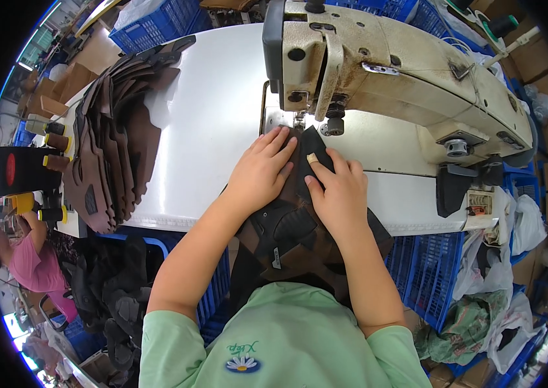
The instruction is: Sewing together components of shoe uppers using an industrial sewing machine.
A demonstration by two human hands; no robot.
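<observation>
A sewing machine (364,64) stands over the white table, its presser foot (299,120) just beyond my fingertips. My left hand (262,167) lies flat, fingers stretched forward, on dark brown material by the needle plate (278,119). With thumb and fingers, my right hand (339,187) grips a narrow black leather-like piece (313,139) whose pointed end lies beside the foot. A pale wrap covers one of its fingertips. Below my hands, joined black and brown pieces (287,223) hang over the table's front edge; my arms hide part of them.
A fanned stack of brown cut pieces (109,142) lies on the table's left. Thread spools (57,142) stand beyond it. A black piece (453,191) lies at the right end. Blue crates (426,271) stand below, and a person in pink (34,265) is at far left.
</observation>
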